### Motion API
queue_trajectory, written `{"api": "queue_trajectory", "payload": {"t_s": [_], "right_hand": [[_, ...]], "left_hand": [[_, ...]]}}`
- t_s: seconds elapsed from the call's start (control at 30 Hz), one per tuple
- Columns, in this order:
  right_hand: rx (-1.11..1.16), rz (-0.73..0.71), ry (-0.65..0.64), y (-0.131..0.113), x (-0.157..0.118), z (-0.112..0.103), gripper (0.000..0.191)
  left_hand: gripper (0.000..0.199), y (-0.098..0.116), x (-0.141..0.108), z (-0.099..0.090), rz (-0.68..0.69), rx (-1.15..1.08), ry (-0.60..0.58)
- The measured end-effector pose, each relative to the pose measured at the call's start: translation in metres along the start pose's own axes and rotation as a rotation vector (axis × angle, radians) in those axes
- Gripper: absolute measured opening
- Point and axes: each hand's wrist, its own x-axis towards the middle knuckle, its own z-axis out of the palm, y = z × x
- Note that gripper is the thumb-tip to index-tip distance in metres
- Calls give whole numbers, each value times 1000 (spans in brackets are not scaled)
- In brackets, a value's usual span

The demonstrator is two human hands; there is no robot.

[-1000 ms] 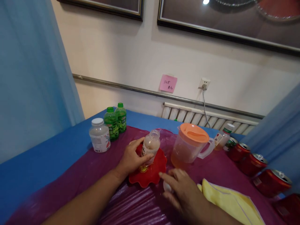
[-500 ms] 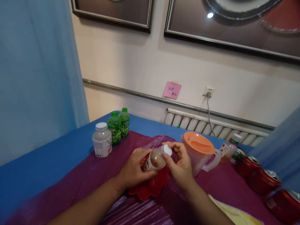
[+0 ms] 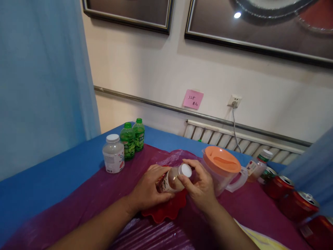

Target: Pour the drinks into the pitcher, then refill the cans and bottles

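Note:
A clear bottle [image 3: 173,179] with a printed label is tilted to the right, its white cap [image 3: 186,170] on the neck. My left hand [image 3: 149,185] wraps round the body of the bottle. At the top end, my right hand [image 3: 201,182] has thumb and fingers closed on the white cap. Beneath the bottle lies a red scalloped dish [image 3: 166,210], partly covered by my left hand and the bottle. Close behind my right hand stands a clear pitcher [image 3: 221,184] with an orange lid [image 3: 221,159].
On the left stand a wide white-capped jar [image 3: 113,156] and two green bottles [image 3: 128,142]. Several red cans [image 3: 298,205] and a white-capped bottle [image 3: 258,166] line the right. A yellow cloth [image 3: 257,238] lies in front. Purple plastic sheeting [image 3: 85,205] covers part of the blue table [image 3: 52,166].
My right-hand fingers have shifted slightly round the white cap. The bottle stays in my left hand over the red dish. The view has moved a little.

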Motion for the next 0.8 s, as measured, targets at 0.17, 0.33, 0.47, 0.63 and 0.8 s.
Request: {"api": "queue_trajectory", "payload": {"t_s": [0.17, 0.33, 0.47, 0.63, 0.8], "right_hand": [[15, 117, -24, 0, -1, 2, 42], [72, -55, -49, 1, -4, 2, 52], [48, -152, -9, 3, -6, 2, 40], [24, -189, 41, 2, -9, 1, 41], [10, -159, 32, 2, -6, 2, 37]], "left_hand": [[55, 2, 1, 0, 14, -4, -28], [59, 2, 1, -1, 29, -24, -13], [57, 0, 0, -1, 21, -5, -5], [60, -1, -1, 0, 3, -19, -14], [58, -1, -1, 1, 10, -14, -5]]}}
